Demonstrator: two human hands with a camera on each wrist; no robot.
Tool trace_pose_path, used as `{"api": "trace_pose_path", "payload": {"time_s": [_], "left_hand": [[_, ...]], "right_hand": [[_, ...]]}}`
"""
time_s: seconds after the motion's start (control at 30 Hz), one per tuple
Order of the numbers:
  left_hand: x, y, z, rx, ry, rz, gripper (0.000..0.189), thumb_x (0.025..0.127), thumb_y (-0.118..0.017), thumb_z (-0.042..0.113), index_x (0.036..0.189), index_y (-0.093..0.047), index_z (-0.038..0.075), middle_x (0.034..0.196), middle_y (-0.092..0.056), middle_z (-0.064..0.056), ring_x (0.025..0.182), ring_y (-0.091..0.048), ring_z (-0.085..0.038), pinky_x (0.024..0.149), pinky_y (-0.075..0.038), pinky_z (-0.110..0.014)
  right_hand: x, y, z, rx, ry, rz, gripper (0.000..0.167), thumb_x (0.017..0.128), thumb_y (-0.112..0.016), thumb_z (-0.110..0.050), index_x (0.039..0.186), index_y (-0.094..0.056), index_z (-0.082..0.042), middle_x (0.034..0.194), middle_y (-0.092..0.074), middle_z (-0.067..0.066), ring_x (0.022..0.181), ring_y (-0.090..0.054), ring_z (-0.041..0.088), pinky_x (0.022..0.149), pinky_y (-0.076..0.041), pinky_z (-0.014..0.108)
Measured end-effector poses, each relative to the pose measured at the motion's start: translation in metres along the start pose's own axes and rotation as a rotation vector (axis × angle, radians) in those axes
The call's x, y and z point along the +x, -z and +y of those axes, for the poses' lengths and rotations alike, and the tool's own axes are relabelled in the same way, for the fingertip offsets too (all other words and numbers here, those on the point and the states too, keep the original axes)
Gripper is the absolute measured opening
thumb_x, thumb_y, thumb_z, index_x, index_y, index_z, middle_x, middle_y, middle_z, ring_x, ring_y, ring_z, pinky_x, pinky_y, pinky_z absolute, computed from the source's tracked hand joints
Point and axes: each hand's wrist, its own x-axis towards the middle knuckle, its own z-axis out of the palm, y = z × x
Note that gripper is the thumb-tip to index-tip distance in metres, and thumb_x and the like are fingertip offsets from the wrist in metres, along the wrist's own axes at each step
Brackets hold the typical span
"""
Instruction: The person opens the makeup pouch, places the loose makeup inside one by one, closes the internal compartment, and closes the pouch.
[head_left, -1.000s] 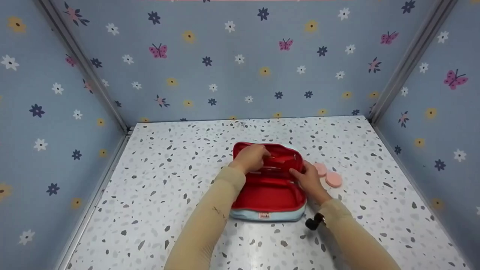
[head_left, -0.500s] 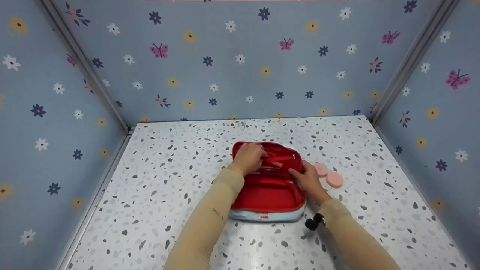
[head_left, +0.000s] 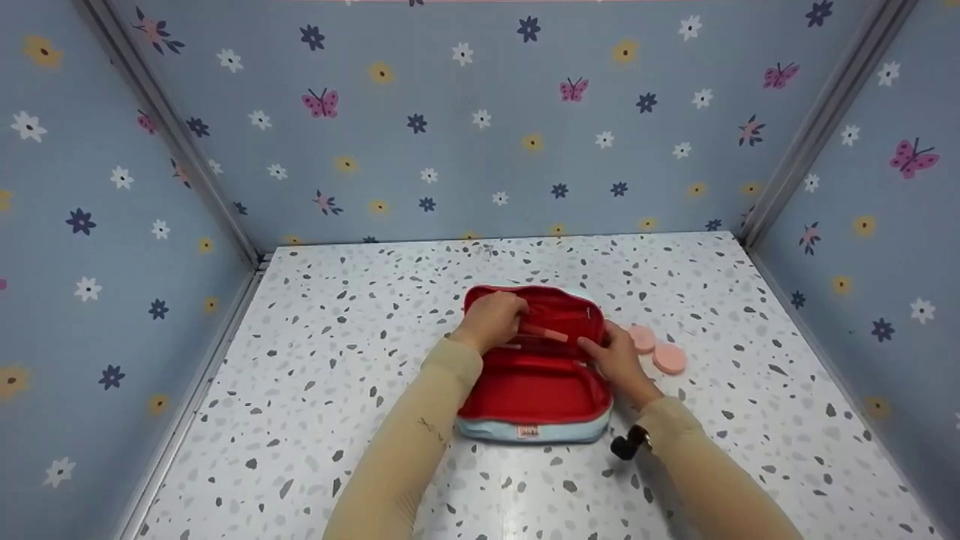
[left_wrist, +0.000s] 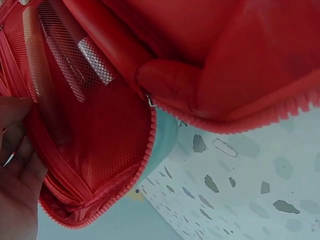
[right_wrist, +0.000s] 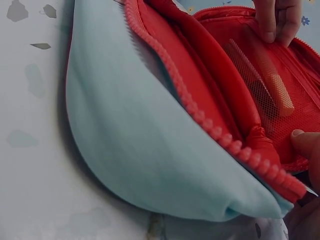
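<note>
A zip pouch [head_left: 532, 433], pale blue outside and red inside, lies unzipped with its lid raised at the back. Its lid carries a red mesh pocket [left_wrist: 110, 120]. Behind the mesh are a tan stick [right_wrist: 277, 90], a thin pinkish stick [left_wrist: 62, 65] and a tube with a silvery band [left_wrist: 96, 60]. My left hand [head_left: 491, 321] pinches the pocket's red edge band, near one end of the tan stick. At the lid's right edge, my right hand [head_left: 621, 361] grips with the thumb [right_wrist: 302, 142] on the inner side and the fingers mostly hidden behind.
Two pink round discs [head_left: 669, 358] lie side by side on the speckled white table [head_left: 337, 337], just right of the pouch. Flower-patterned blue panels [head_left: 480, 150] enclose the back and both sides. A black device [head_left: 628, 444] sits at the right wrist.
The left hand has shifted slightly left and toward the person. The tan stick's end has come into clearer view in the lid and sits lower. My right hand has stayed put.
</note>
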Motion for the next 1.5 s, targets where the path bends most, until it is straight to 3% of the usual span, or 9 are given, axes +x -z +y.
{"api": "trace_pose_path", "payload": {"time_s": [0.2, 0.33, 0.57, 0.67, 0.77, 0.9, 1.1, 1.3, 1.5], "left_hand": [[-0.004, 0.001, -0.004, -0.003, 0.007, -0.016, 0.029, 0.103, -0.059, 0.000, 0.122, -0.080, 0.005, 0.123, -0.080, -0.012, 0.117, -0.076, -0.028, 0.107, -0.060, -0.042], [-0.011, 0.007, -0.007, -0.007, -0.014, 0.019, 0.024, 0.103, -0.061, 0.002, 0.117, -0.080, 0.005, 0.117, -0.080, -0.012, 0.112, -0.076, -0.029, 0.104, -0.061, -0.043], [-0.031, 0.018, -0.021, -0.017, -0.116, 0.254, 0.016, 0.100, -0.069, 0.003, 0.113, -0.079, 0.003, 0.105, -0.077, -0.014, 0.102, -0.074, -0.032, 0.094, -0.063, -0.046], [-0.042, 0.021, -0.032, -0.010, -0.097, 0.326, 0.015, 0.100, -0.072, 0.006, 0.114, -0.077, 0.002, 0.107, -0.075, -0.014, 0.102, -0.072, -0.033, 0.093, -0.064, -0.047], [-0.053, 0.022, -0.045, -0.026, -0.029, 0.363, 0.019, 0.099, -0.076, 0.009, 0.117, -0.075, 0.002, 0.112, -0.073, -0.014, 0.108, -0.070, -0.032, 0.095, -0.063, -0.047], [-0.067, 0.020, -0.059, -0.098, 0.074, 0.362, 0.032, 0.099, -0.079, 0.013, 0.128, -0.070, 0.003, 0.123, -0.070, -0.015, 0.118, -0.067, -0.031, 0.103, -0.061, -0.046], [-0.079, 0.015, -0.071, -0.186, 0.178, 0.318, 0.044, 0.099, -0.081, 0.019, 0.138, -0.066, 0.005, 0.133, -0.068, -0.015, 0.126, -0.066, -0.031, 0.109, -0.058, -0.046], [-0.082, 0.010, -0.074, -0.348, 0.252, 0.267, 0.050, 0.100, -0.081, 0.019, 0.144, -0.062, 0.005, 0.138, -0.066, -0.019, 0.125, -0.066, -0.034, 0.108, -0.058, -0.049], [-0.080, 0.002, -0.077, -0.484, 0.313, 0.231, 0.058, 0.099, -0.080, 0.017, 0.151, -0.056, 0.006, 0.137, -0.065, -0.019, 0.124, -0.063, -0.034, 0.107, -0.056, -0.050]], "right_hand": [[-0.002, 0.000, -0.001, -0.022, -0.003, -0.019, 0.033, 0.103, -0.074, -0.009, 0.134, -0.069, 0.002, 0.121, -0.077, 0.022, 0.107, -0.071, 0.022, 0.090, -0.057, 0.023], [-0.002, -0.001, -0.001, -0.021, 0.022, -0.033, 0.034, 0.104, -0.073, -0.009, 0.136, -0.068, 0.002, 0.122, -0.077, 0.023, 0.109, -0.073, 0.024, 0.091, -0.059, 0.025], [-0.004, -0.001, -0.003, 0.018, 0.017, -0.037, 0.032, 0.104, -0.072, -0.007, 0.134, -0.068, 0.004, 0.118, -0.076, 0.023, 0.101, -0.070, 0.018, 0.084, -0.057, 0.018], [-0.004, -0.001, -0.005, 0.012, 0.008, -0.043, 0.030, 0.104, -0.072, -0.008, 0.132, -0.068, 0.003, 0.117, -0.076, 0.022, 0.100, -0.070, 0.017, 0.083, -0.058, 0.019], [-0.004, 0.000, -0.006, 0.005, 0.007, -0.058, 0.031, 0.105, -0.071, -0.010, 0.133, -0.067, 0.002, 0.119, -0.076, 0.021, 0.102, -0.070, 0.017, 0.085, -0.058, 0.020], [-0.004, 0.001, -0.007, 0.009, 0.008, -0.066, 0.033, 0.105, -0.071, -0.009, 0.136, -0.067, 0.001, 0.122, -0.076, 0.021, 0.103, -0.071, 0.018, 0.086, -0.058, 0.019], [-0.004, 0.001, -0.006, -0.026, 0.066, -0.033, 0.030, 0.102, -0.074, -0.005, 0.130, -0.069, 0.005, 0.115, -0.077, 0.023, 0.097, -0.070, 0.016, 0.081, -0.055, 0.016], [-0.004, -0.001, -0.005, -0.017, 0.042, -0.059, 0.033, 0.104, -0.072, -0.006, 0.135, -0.068, 0.002, 0.121, -0.077, 0.021, 0.102, -0.071, 0.017, 0.083, -0.056, 0.016], [-0.003, -0.001, -0.005, -0.017, 0.060, -0.054, 0.030, 0.104, -0.072, -0.007, 0.132, -0.069, 0.004, 0.118, -0.077, 0.024, 0.101, -0.071, 0.019, 0.081, -0.055, 0.016]]}}
